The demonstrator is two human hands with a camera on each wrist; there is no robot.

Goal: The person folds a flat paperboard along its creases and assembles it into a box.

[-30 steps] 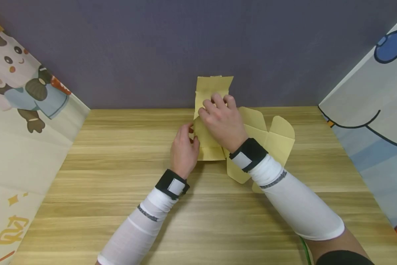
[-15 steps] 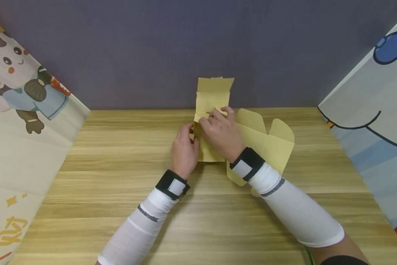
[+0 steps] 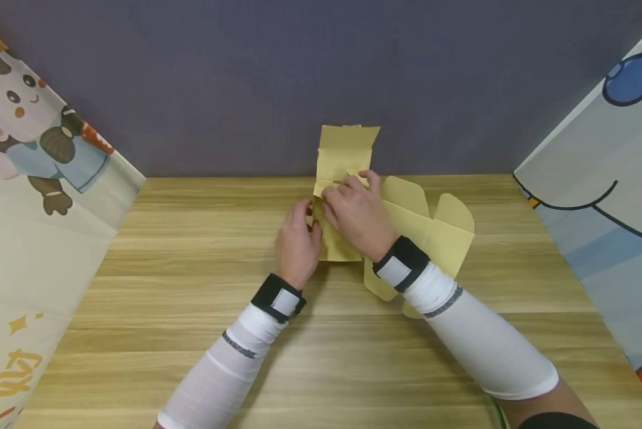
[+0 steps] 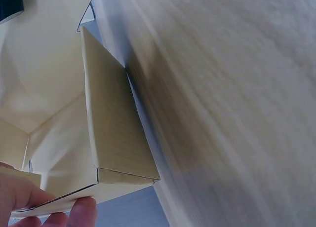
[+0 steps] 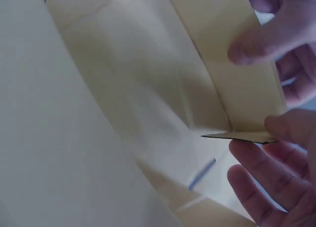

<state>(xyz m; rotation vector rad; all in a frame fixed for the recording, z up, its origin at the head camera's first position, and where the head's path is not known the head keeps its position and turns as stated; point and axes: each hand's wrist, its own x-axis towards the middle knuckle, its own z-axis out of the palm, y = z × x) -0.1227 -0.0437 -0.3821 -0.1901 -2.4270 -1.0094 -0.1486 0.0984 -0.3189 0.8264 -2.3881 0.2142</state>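
A yellowish cardboard box (image 3: 342,253), partly folded up, stands at the middle of the table's far side. My left hand (image 3: 296,244) holds its left wall (image 4: 118,123), thumb inside and fingers outside. My right hand (image 3: 361,214) reaches over the box's far left corner. In the right wrist view, its thumb and fingers pinch a small flap (image 5: 247,136) beside that wall. Behind the hands, a panel (image 3: 345,161) rises with its top edge bent. To the right spreads a flat panel with rounded tabs (image 3: 449,238), partly under the right wrist. A narrow slot (image 5: 202,173) shows inside the box.
The wood-grain table (image 3: 192,268) ends at a dark grey-blue wall (image 3: 246,89) just behind the box. Printed cartoon panels stand on the left (image 3: 58,149) and right (image 3: 583,179). A green cord (image 3: 498,411) shows by the right forearm.
My right hand has come down and slightly nearer from the rear panel, its fingers closing on the small corner flap. My left hand has kept its place on the wall.
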